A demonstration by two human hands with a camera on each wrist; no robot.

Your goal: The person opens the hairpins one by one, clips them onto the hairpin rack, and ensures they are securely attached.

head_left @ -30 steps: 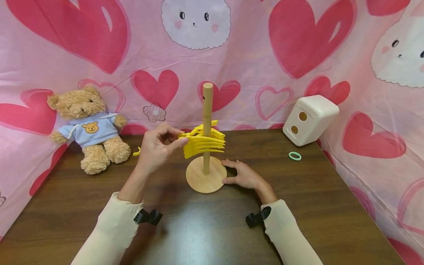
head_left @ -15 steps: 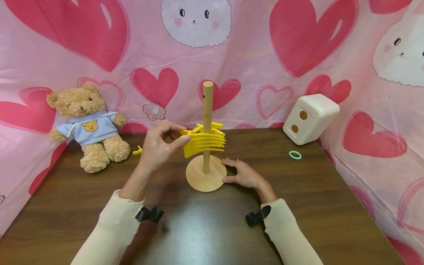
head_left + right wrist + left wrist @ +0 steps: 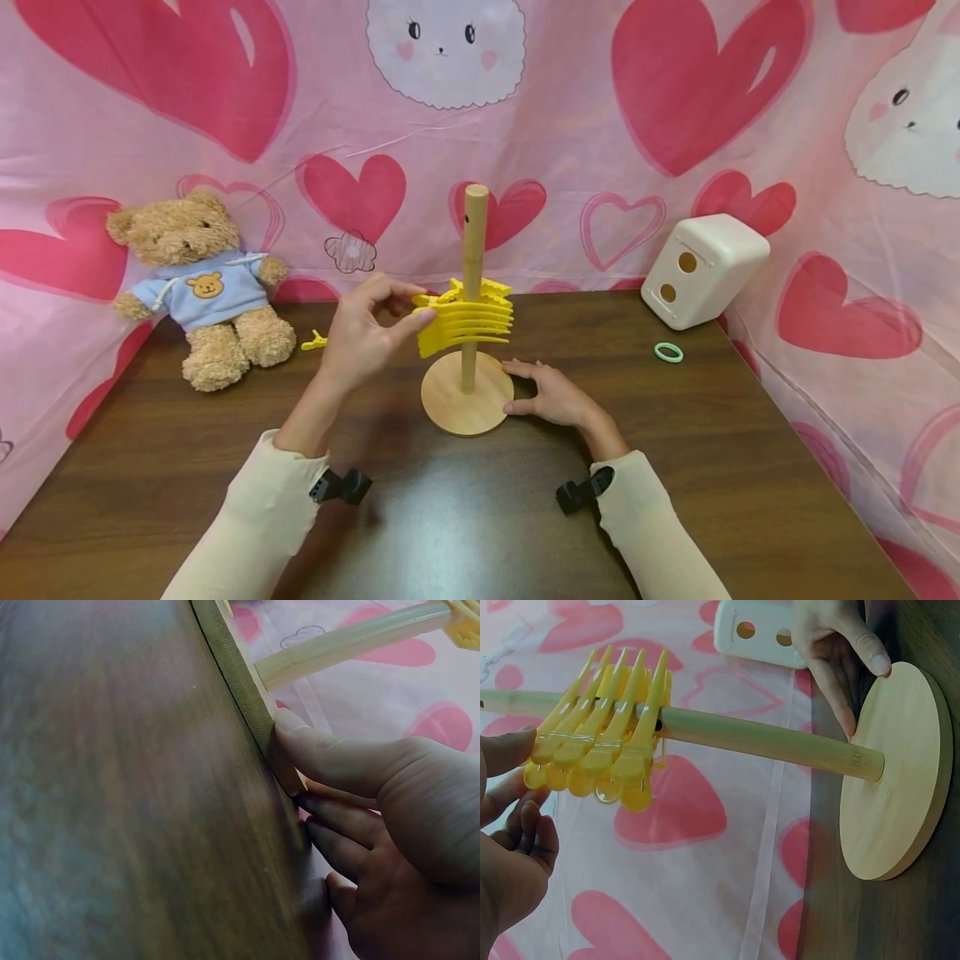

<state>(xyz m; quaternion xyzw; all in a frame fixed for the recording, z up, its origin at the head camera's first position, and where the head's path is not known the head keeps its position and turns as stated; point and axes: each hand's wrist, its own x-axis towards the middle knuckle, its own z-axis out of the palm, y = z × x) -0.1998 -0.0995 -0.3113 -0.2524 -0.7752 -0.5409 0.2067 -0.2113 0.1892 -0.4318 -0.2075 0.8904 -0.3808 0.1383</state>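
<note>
Several yellow plastic clips [image 3: 630,765] are clamped in a tight stack around the upright pole of a wooden paper towel holder [image 3: 473,242]. My left hand [image 3: 360,329] pinches the handle end of the top clip [image 3: 553,742] between thumb and fingers, left of the pole. Its jaws reach across the pole beside the others. At the right side of the round base [image 3: 450,408], my right hand [image 3: 551,396] holds the rim, thumb at the front and fingers farther back. The right wrist view shows the thumb [image 3: 330,754] over the base's edge.
One loose yellow clip [image 3: 315,340] lies on the dark wooden table [image 3: 465,517] beside a teddy bear [image 3: 202,292] in a blue top. Toward the right are a white box with two holes [image 3: 705,271] and a green ring [image 3: 668,352]. A pink heart-print cloth hangs behind.
The top clip has come down level against the stack, still pinched by my left hand. The pole's top has shifted slightly right. My right hand stays on the base.
</note>
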